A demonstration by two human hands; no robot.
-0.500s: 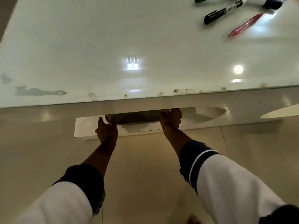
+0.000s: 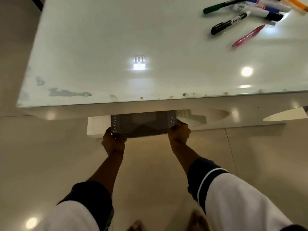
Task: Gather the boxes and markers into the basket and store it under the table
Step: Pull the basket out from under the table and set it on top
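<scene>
Head view, looking down over the near edge of a glossy white glass-topped table [image 2: 116, 47]. A grey perforated plastic basket [image 2: 143, 125] sits partly beneath the table's near edge, its front wall projecting over a white lower shelf panel [image 2: 95, 126]; its rear part is hidden by the tabletop. The left hand [image 2: 114, 141] grips the basket's front left corner, fingers curled under the wall. The right hand [image 2: 179, 132] grips the front right corner, fingers curled round the rim. Both forearms extend from dark-cuffed white sleeves [image 2: 233, 197]. Between the table edge and the person lies open beige tiled floor [image 2: 50, 155], with bare room to the left of the basket. On the tabletop's far right lies a cluster of markers [image 2: 260, 7]: a green-capped marker [image 2: 216, 8], a black marker [image 2: 230, 23] and a red pen [image 2: 248, 35], well apart from the basket. The near table edge shows chipped, worn patches [image 2: 68, 93]; ceiling lights reflect in the glass.
</scene>
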